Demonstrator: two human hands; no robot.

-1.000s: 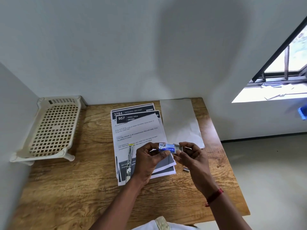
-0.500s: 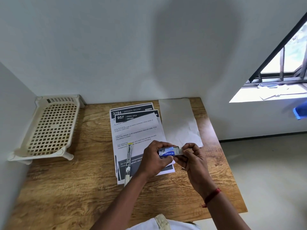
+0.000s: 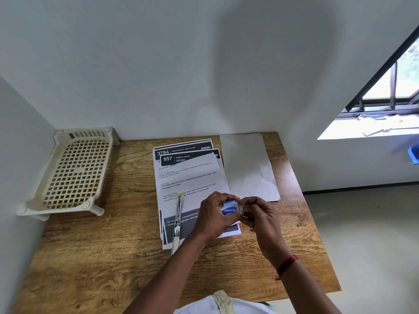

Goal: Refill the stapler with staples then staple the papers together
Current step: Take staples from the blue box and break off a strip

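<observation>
left grip (image 3: 214, 215) curled round small blue-and-white cardboard staple box (image 3: 228, 207), above printed paper sheets (image 3: 190, 177) | right grip (image 3: 260, 213) pinching the box's grey end, hands closer together than a second ago | opened silver metal stapler (image 3: 178, 220) unmoved, lying on the sheets on wooden tabletop (image 3: 102, 257)

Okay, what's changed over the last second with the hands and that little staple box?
Little. The left hand has curled further round the staple box, and the right hand has closed in, pinching its right end. Nothing was picked up or let go. The stapler, printed papers, blank sheet and plastic rack lie as before.
</observation>
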